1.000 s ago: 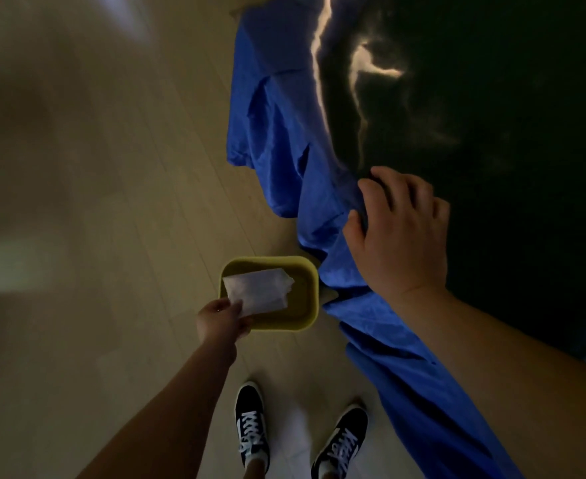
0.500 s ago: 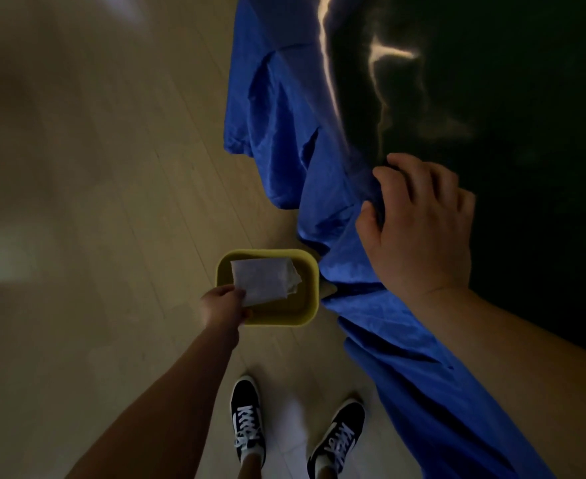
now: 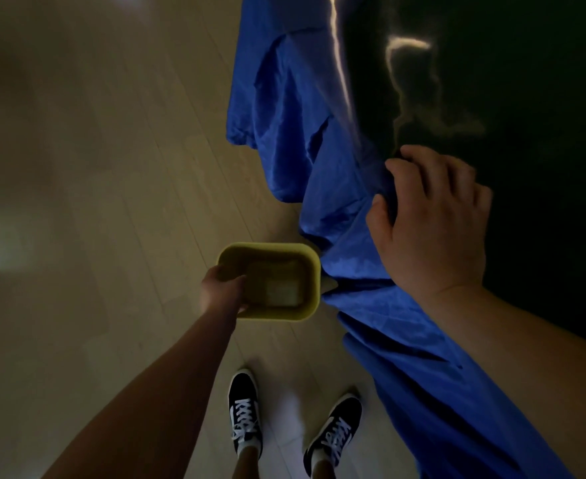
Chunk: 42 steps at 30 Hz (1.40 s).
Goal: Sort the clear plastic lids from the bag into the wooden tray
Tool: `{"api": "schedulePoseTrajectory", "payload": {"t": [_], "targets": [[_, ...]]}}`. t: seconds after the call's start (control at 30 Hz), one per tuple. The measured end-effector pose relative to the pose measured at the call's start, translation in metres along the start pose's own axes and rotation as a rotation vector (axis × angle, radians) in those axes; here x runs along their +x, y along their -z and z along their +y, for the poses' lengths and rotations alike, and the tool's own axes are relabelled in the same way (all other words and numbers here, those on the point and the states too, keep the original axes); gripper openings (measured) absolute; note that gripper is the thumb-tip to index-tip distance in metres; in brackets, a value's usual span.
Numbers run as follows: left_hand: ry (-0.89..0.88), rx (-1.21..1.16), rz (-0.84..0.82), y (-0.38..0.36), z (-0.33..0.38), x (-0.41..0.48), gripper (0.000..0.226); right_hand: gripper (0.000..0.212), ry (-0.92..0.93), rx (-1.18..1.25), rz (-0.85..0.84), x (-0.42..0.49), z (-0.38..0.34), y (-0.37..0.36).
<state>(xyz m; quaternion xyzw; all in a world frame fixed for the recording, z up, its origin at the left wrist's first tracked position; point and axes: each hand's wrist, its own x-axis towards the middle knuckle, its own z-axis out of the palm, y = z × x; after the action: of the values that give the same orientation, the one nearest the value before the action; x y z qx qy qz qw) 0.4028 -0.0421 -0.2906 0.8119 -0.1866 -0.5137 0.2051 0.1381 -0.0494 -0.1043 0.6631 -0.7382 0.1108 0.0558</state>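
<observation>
No clear lids, bag or wooden tray show in this dim view. A yellow bin [image 3: 314, 271] stands on the floor beside the table. My left hand [image 3: 221, 289] hangs over its left rim, fingers loose with nothing in them. A pale sheet of paper [image 3: 282, 288] lies flat at the bottom of the bin. My right hand [image 3: 429, 223] rests palm down on the edge of the dark tabletop [image 3: 544, 133], its thumb on the blue cloth [image 3: 319, 167], holding nothing.
The blue cloth drapes off the table down to the wooden floor [image 3: 111, 167] on the left. My two black and white sneakers [image 3: 244, 414] stand just below the bin.
The white paper has left my left hand and dropped to the bottom of the yellow bin. My right hand has slid slightly right along the table edge.
</observation>
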Motion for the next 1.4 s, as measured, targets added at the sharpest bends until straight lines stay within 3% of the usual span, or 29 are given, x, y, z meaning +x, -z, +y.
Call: {"api": "schedulePoseTrajectory", "payload": {"t": [0.27, 0.4, 0.7, 1.07, 1.23, 1.4], "targets": [[-0.266, 0.262, -0.022, -0.005, 0.015, -0.006, 0.057, 0.042, -0.001, -0.001, -0.006, 0.0, -0.001, 0.001], [-0.298, 0.397, -0.022, -0.004, 0.021, -0.012, 0.058, 0.042, 0.003, -0.001, 0.002, 0.0, -0.001, 0.0], [-0.512, 0.762, -0.016, 0.016, 0.033, -0.028, 0.066, 0.04, 0.009, -0.001, -0.023, -0.001, -0.001, 0.003], [-0.696, 0.991, 0.05, 0.037, 0.066, -0.072, 0.076, 0.04, 0.005, 0.029, -0.078, 0.001, 0.0, 0.007], [-0.73, 1.014, 0.042, 0.047, 0.077, -0.112, 0.076, 0.042, -0.01, 0.1, -0.172, 0.006, 0.003, 0.012], [-0.828, 0.989, 0.046, 0.061, 0.098, -0.161, 0.076, 0.054, -0.018, 0.18, -0.516, 0.025, 0.009, 0.046]]}}
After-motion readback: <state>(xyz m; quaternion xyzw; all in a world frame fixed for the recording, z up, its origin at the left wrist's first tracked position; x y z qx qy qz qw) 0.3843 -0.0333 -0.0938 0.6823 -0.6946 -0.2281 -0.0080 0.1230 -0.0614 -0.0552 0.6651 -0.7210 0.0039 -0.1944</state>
